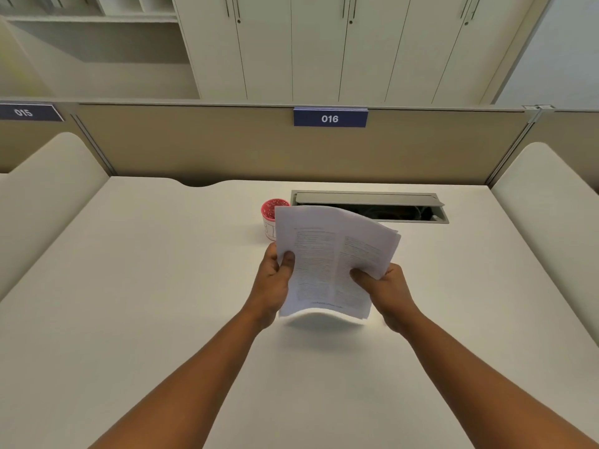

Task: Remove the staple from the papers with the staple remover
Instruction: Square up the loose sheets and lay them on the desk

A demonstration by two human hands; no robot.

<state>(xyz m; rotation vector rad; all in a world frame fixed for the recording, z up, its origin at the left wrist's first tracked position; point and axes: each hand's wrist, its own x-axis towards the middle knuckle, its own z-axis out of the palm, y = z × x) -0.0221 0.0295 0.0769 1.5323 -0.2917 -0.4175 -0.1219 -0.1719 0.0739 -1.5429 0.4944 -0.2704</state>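
Note:
A stack of white printed papers [327, 260] is held up above the desk, bowed and tilted toward me. My left hand [274, 280] grips its left edge, thumb on the front page. My right hand [384, 291] grips the lower right edge, thumb on top. I cannot make out a staple on the sheets. No staple remover shows in this view.
A small pink-rimmed cup [270, 218] stands on the white desk [146, 303] just behind the papers' top left corner. An open cable hatch [369, 207] lies in the desk at the back. A beige partition [227, 147] labelled 016 closes the far side.

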